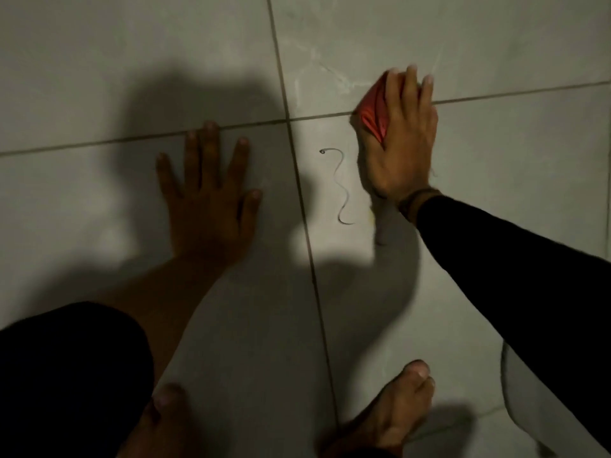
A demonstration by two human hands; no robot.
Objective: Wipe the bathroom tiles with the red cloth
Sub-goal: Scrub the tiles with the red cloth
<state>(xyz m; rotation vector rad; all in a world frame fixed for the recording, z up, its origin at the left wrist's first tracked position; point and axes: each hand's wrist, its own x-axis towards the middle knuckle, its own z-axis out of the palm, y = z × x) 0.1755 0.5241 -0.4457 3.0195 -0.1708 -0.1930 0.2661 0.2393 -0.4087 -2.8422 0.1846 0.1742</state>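
Mostly hidden, the red cloth (372, 119) shows only as a bunched, creased wedge of bright red poking out from under the thumb side of the right hand (398, 140), which presses it flat against the pale grey tiles (496, 44) right on a grout line; the fingers lie over the cloth rather than curled shut, so the hand pins it down with the palm. How large the cloth is, or how it is folded underneath, cannot be told. A thin, wavy dark strand (340, 186) lies on the tile just beside that hand, between it and the left hand (208, 190), which rests open and spread on the floor in heavy shadow, holding nothing. Two bare feet, the left foot (162, 421) and right foot (393, 404), sit at the bottom edge, partly cut off. The black sleeve (515, 276) covers the right forearm; a dark band at the wrist is too blurred to identify
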